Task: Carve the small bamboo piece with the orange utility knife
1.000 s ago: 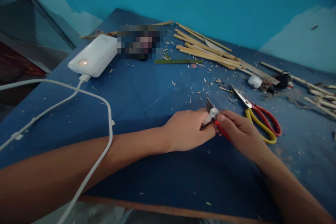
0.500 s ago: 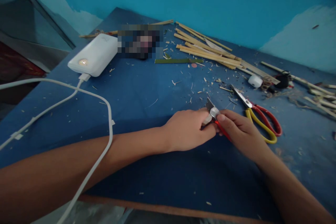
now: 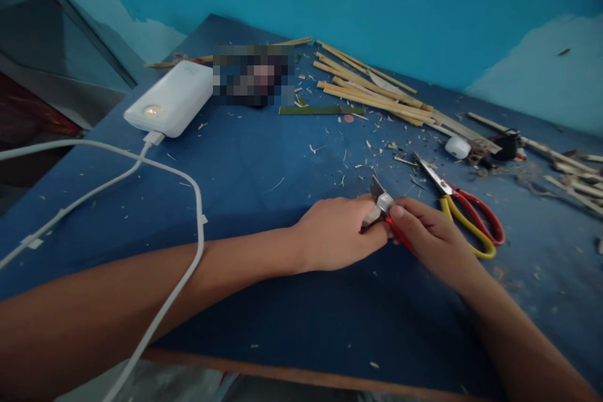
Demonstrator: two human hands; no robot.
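Note:
My right hand (image 3: 431,235) is closed on a red-handled knife (image 3: 402,235) with a metal collar and a short dark blade pointing up and away. Against it, my left hand (image 3: 336,232) is closed too, its fingers curled near the collar. A small pale piece (image 3: 372,216) shows between the left thumb and forefinger; its kind cannot be made out, and most of it is hidden. Just right of my right hand lies a pair of scissors (image 3: 471,213) with one red and one yellow handle loop, blades pointing to the back left.
Pale split sticks (image 3: 372,91) and a green strip (image 3: 320,110) lie toward the wall among shavings. A white power bank (image 3: 174,100) stands at the left; its cable (image 3: 198,201) crosses my left forearm. A white case (image 3: 456,147) rests near a dark bundle (image 3: 506,144).

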